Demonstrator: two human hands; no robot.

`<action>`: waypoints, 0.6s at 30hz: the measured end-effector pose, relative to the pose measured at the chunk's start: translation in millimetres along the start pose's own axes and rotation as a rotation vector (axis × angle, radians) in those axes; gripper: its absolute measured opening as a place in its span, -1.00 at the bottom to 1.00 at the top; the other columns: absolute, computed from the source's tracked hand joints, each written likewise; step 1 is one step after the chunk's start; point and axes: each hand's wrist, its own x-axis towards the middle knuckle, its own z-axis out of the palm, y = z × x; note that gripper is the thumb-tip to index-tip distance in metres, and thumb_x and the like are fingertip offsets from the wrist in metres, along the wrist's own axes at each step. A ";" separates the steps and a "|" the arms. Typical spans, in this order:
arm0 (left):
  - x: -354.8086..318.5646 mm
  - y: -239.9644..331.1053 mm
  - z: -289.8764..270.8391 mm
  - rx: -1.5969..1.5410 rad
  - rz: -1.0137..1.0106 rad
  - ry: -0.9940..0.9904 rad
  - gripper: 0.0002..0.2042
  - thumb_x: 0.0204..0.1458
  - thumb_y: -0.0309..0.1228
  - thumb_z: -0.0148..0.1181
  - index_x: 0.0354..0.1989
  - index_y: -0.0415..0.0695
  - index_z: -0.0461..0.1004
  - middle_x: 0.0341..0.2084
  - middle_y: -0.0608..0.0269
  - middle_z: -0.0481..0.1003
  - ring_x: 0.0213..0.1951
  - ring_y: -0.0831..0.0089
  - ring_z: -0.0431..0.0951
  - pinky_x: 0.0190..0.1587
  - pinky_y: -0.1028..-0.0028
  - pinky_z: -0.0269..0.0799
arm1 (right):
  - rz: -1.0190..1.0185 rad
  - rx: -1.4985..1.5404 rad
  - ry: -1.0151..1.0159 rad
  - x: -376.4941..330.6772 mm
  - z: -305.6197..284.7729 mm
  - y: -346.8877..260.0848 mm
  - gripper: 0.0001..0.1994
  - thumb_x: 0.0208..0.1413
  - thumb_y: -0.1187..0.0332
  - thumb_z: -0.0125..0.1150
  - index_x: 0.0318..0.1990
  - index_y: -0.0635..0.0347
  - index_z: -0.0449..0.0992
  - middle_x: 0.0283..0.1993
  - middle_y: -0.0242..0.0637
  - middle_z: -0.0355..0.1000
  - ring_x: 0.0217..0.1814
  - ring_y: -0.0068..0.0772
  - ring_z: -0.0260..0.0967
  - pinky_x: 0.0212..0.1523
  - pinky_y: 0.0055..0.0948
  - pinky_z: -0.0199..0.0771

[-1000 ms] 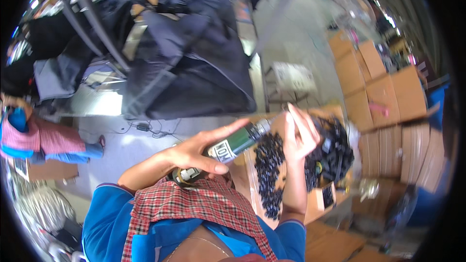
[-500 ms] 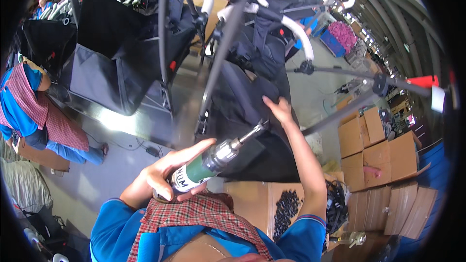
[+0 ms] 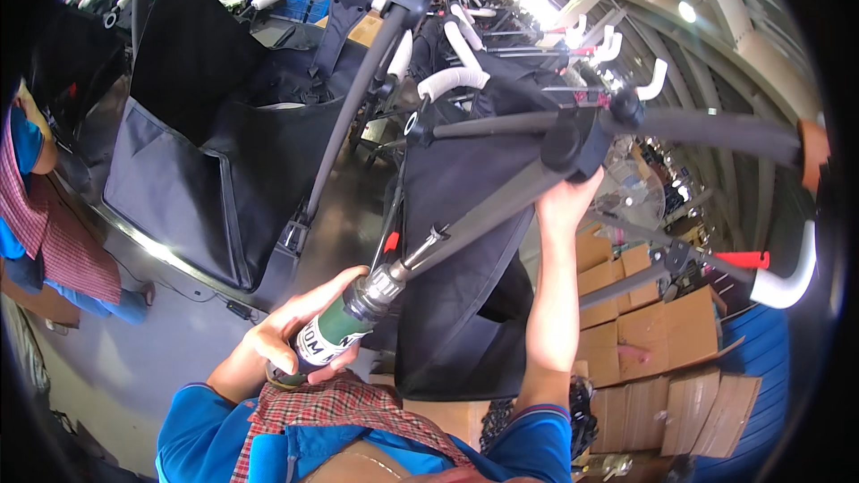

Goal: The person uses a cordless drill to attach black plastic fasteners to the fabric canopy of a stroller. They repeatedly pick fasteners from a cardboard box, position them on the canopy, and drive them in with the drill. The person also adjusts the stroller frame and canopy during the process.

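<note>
My left hand (image 3: 279,340) is closed around a green-bodied power screwdriver (image 3: 340,324). Its metal chuck and bit slant up and away, with the tip over a dark tube of the stroller frame (image 3: 501,204). Whether the bit touches the tube I cannot tell. Higher up and to the right, my right hand (image 3: 565,201) grips the frame at a black plastic joint (image 3: 577,145); its fingers are partly hidden behind it. Black seat fabric (image 3: 465,291) hangs from this stroller between my arms. A small red part (image 3: 391,241) shows just beyond the screwdriver's chuck.
Another black stroller (image 3: 179,192) stands to the left. Past it, a person in a checked apron (image 3: 67,224) is at the left rim. Cardboard boxes (image 3: 649,340) are piled at the right, near a white curved handle (image 3: 787,277). More stroller frames crowd the back.
My right hand has gone from the seat fabric, fingers spread, up to the frame joint and closed on it. The stroller frame has turned, its tube now slanting across. The screwdriver has shifted slightly left.
</note>
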 end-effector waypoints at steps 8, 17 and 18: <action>40.7 8.4 -7.8 0.098 0.112 -0.005 0.18 -0.23 -0.40 0.41 0.46 -0.04 -0.43 -0.35 -0.09 0.43 -0.56 0.39 0.51 -0.52 0.50 0.41 | -0.108 0.469 -0.594 45.8 8.4 21.2 -0.67 -0.12 0.66 0.35 -0.20 0.24 0.38 -0.39 -0.33 0.39 -0.25 -0.39 0.43 0.13 -0.09 0.40; 86.2 28.8 0.3 0.385 0.049 0.098 0.06 -0.10 -0.45 0.39 0.48 0.04 -0.32 -0.40 0.19 0.45 -0.53 0.59 0.46 -0.48 0.57 0.41 | 0.037 -0.039 -0.226 26.0 -6.4 6.8 -0.71 0.00 0.65 0.29 -0.07 0.40 0.50 -0.15 -0.13 0.58 -0.10 -0.39 0.52 0.03 -0.36 0.47; 90.5 29.9 1.5 0.404 0.029 0.097 0.06 -0.10 -0.45 0.39 0.48 0.05 -0.31 -0.41 0.21 0.45 -0.53 0.60 0.45 -0.48 0.57 0.41 | 0.047 -0.031 -0.235 25.8 -9.1 3.9 -0.72 0.00 0.66 0.29 -0.08 0.41 0.51 -0.14 -0.13 0.58 -0.09 -0.39 0.52 0.04 -0.36 0.46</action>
